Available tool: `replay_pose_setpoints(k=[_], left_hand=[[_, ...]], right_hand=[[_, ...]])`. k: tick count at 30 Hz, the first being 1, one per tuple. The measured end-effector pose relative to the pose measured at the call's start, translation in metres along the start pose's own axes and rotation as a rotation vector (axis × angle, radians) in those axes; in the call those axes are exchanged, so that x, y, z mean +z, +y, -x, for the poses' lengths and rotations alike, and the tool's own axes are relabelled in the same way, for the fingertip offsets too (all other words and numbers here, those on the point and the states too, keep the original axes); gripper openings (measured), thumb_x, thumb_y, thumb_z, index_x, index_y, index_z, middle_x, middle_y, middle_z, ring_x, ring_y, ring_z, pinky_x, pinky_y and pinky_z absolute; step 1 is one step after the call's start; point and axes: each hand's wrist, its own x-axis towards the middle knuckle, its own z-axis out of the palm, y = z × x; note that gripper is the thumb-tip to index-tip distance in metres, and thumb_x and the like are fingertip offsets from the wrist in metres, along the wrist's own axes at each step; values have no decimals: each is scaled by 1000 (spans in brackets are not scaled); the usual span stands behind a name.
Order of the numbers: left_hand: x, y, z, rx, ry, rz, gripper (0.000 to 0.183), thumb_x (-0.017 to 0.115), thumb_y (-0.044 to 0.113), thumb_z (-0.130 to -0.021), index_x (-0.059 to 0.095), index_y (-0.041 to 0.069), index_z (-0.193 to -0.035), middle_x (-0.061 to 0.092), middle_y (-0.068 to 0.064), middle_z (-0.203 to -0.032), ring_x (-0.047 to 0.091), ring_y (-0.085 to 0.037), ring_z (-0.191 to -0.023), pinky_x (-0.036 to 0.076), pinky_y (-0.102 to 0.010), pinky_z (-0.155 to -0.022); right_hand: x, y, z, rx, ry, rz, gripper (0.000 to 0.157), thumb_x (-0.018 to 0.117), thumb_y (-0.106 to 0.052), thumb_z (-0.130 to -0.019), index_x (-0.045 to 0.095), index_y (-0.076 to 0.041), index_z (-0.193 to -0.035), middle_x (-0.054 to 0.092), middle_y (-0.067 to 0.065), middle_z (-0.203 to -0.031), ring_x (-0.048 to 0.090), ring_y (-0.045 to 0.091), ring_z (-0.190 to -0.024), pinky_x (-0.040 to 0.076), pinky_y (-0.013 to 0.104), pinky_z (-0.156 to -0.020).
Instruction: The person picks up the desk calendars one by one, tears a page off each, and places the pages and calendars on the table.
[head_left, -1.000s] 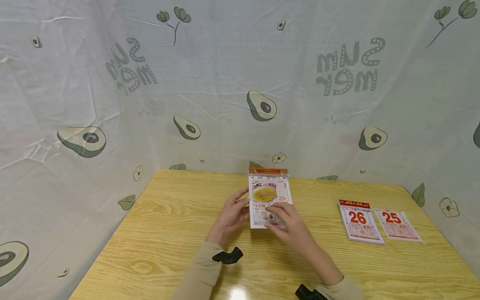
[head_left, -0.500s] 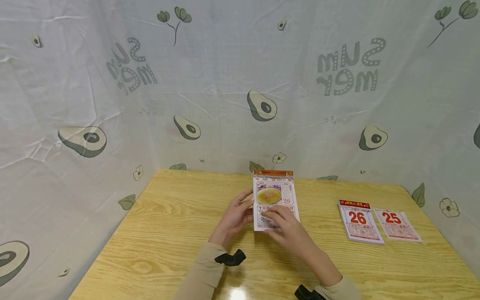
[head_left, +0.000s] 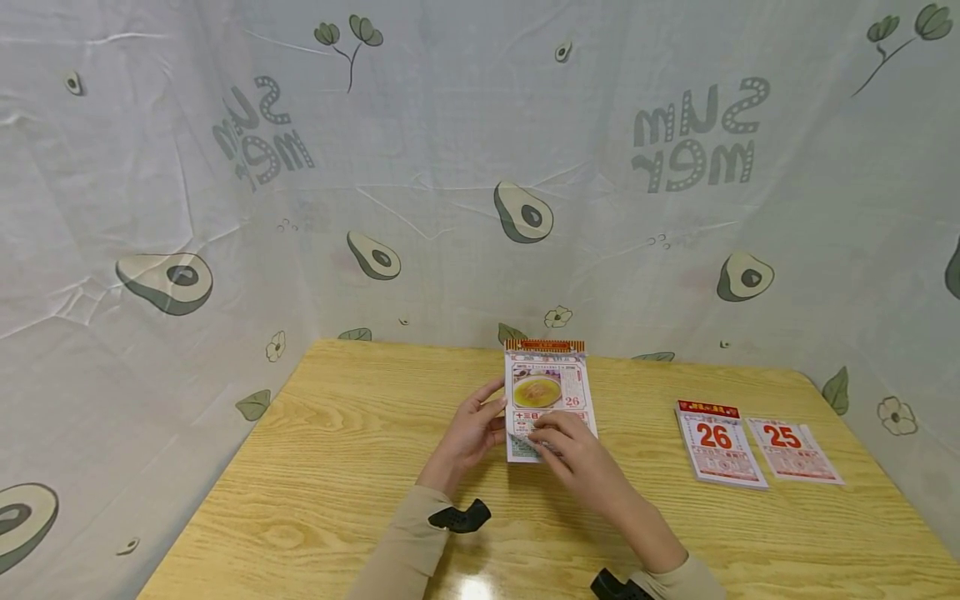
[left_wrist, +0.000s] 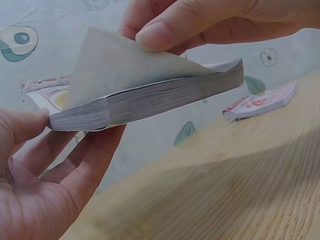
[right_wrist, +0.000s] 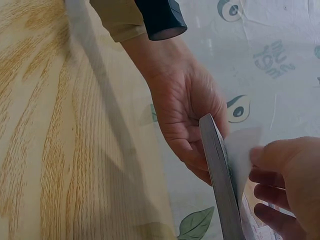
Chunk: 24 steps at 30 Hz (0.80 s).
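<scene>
A thick tear-off calendar (head_left: 537,390), with a striped red and gold header and a yellow dish pictured on its top page, is held tilted above the table. At its left edge my left hand (head_left: 471,429) grips the pad, the fingers underneath and the thumb on the edge. My right hand (head_left: 581,454) pinches the lower left part of the top page between thumb and fingers. In the left wrist view that page (left_wrist: 112,67) rises as a folded white flap, with the thick stack of sheets below it. The right thumb is partly hidden in the head view.
To the right on the wooden table (head_left: 337,467) lies a second calendar pad (head_left: 720,450) with a red 26. Beside it is a loose sheet (head_left: 797,452) with a red 25. A printed avocado curtain (head_left: 450,167) stands behind the table.
Both hands' calendar has shifted slightly right, then stayed nearly still. The right fingers have drawn together on the top page, and its lower left corner is now lifted and curled.
</scene>
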Motion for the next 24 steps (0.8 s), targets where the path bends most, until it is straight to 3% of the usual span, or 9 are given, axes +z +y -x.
replay_pose_setpoints(k=[9,17,24], left_hand=[[5,-1,0,-7,-7,1,47,44,13,-104,37,12,-150,67,-12,-121,69,-16,-92,57,-34,-75],[9,-2,0,-11,8,11,46,44,13,-104,38,14,-149,68,-7,-117,69,-15,-91,57,-33,-74],[8,-4,-1,-8,1,36,46,46,15,-104,39,14,-149,70,-1,-107,68,-15,-90,57,-33,-74]], right_hand=[[-2,-2,0,81,35,2,12,77,-1,-79,72,-8,-87,66,3,-100,59,17,-97,53,33,-79],[-2,0,1,167,87,-67,13,79,-1,-77,70,-9,-81,67,3,-96,53,10,-84,47,17,-63],[-4,4,1,251,166,-71,15,80,0,-76,70,-9,-82,69,4,-96,61,19,-91,51,24,-66]])
